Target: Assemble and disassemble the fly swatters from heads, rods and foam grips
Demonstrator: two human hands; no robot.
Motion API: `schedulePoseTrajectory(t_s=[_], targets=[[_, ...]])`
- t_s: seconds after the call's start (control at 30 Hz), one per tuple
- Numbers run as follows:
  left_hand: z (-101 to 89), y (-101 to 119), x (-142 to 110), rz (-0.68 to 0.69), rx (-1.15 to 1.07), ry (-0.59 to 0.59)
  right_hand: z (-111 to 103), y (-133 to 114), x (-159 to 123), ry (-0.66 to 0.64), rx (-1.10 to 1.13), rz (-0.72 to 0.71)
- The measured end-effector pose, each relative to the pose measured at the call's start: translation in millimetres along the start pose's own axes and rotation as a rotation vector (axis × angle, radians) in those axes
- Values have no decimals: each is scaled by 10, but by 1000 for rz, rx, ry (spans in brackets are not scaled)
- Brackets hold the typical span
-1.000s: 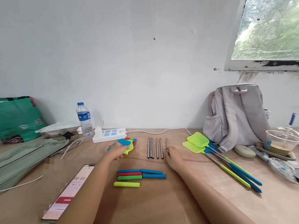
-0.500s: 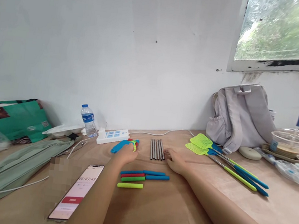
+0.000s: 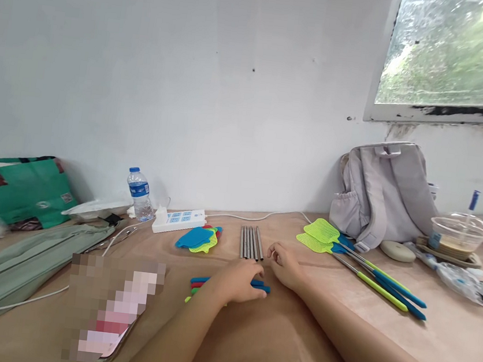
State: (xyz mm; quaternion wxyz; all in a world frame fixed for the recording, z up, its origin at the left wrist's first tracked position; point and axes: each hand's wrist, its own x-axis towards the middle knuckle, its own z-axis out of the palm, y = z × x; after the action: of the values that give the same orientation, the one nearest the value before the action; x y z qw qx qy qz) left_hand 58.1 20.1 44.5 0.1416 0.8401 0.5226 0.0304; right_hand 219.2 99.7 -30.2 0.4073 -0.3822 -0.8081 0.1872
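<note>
My left hand (image 3: 239,281) is over the row of coloured fly swatter handles. Its thumb and fingers are apart on either side of a blue handle (image 3: 261,288); I cannot tell whether they touch it. Partly covered by this hand are red, green and yellow handles. My right hand (image 3: 286,266) rests on the table with loosely curled, parted fingers, holding nothing visible. Just left of it, several metal rods (image 3: 250,243) lie side by side. Farther left is a pile of swatter heads (image 3: 196,238) in blue, yellow, red and green.
Assembled fly swatters (image 3: 362,270) lie on the right. Behind them are a grey backpack (image 3: 391,192) and a plastic drink cup (image 3: 457,237). A white power strip (image 3: 180,220) and water bottle (image 3: 140,195) stand by the wall. A partly blurred phone (image 3: 121,318) lies at front left.
My left hand has come back from the swatter heads and moved right, over the handles. My right hand has shifted slightly away from the rods.
</note>
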Motion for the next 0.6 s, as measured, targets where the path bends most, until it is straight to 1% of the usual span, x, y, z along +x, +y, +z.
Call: schedulePoseTrajectory(t_s=[0.1, 0.2, 0.3, 0.4, 0.47, 0.53, 0.6], targets=[[74, -12, 50, 91, 27, 15, -30, -35, -107, -14, -10, -13], [115, -73, 90, 125, 40, 5, -122, -62, -269, -65, -32, -34], [122, -133, 112, 141, 31, -9, -293, -98, -442, -170, -125, -89], [116, -165, 116, 155, 5, -24, -520, -127, -578, -291, -273, -199], [114, -175, 113, 158, -15, -33, -677, -100, -635, -337, -369, -254], [115, -181, 106, 155, -34, -42, -825, 0, -665, -321, -459, -235], [119, -184, 101, 147, -50, -49, -968, 178, -669, -236, -554, -150]])
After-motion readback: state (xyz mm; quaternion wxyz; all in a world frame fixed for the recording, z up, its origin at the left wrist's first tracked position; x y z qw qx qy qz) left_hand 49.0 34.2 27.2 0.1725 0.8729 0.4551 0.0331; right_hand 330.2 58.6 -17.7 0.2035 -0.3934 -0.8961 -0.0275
